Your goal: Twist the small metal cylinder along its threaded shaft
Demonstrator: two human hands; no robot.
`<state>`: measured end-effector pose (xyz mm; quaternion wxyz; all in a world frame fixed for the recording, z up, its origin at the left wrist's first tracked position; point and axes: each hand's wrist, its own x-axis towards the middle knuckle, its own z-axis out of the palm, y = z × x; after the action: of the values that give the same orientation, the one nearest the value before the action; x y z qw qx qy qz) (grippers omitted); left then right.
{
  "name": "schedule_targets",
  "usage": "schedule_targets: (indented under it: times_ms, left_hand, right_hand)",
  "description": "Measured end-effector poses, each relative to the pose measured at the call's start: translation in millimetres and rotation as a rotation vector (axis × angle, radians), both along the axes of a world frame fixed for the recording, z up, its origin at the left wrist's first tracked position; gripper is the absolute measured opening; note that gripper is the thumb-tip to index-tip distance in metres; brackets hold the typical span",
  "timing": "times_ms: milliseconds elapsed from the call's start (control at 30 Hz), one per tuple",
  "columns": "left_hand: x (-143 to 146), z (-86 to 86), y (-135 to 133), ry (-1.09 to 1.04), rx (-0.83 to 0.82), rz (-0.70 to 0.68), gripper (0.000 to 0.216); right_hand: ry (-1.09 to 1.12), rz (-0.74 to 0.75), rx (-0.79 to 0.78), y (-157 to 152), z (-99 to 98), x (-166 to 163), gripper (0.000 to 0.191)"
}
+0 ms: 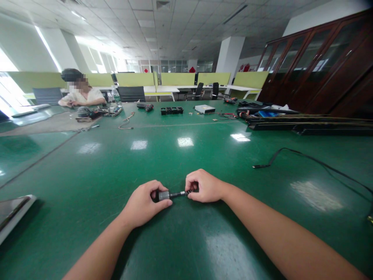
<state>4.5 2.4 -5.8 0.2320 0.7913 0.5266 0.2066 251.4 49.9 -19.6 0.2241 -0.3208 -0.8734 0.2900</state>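
Two hands (145, 203) (205, 187), one grey cylinder (164, 195), perhaps one dark spring (189, 192), one seated person (89, 94), one bottle (115, 94)

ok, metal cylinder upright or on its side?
On its side: left hand grips the metal cylinder, its shaft running sideways to the right hand.

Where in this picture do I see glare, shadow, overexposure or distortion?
Head view: bright white reflections glare on the glossy green tabletop; bright windows at left look overexposed; soft shadows lie near the bare left hand and right hand; the dark-brown wooden cabinet slants, probably from lens distortion.
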Motion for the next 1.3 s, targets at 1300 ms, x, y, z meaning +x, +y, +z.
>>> schedule_targets:
  times_ms: [1300]
  left_hand:
    - [4.7,-0.8,3.9,-0.011,-0.029,-0.011,0.025]
  right_hand:
    - [0.057,0.009,0.056,-13.2,-3.9,-22.6,0.016]
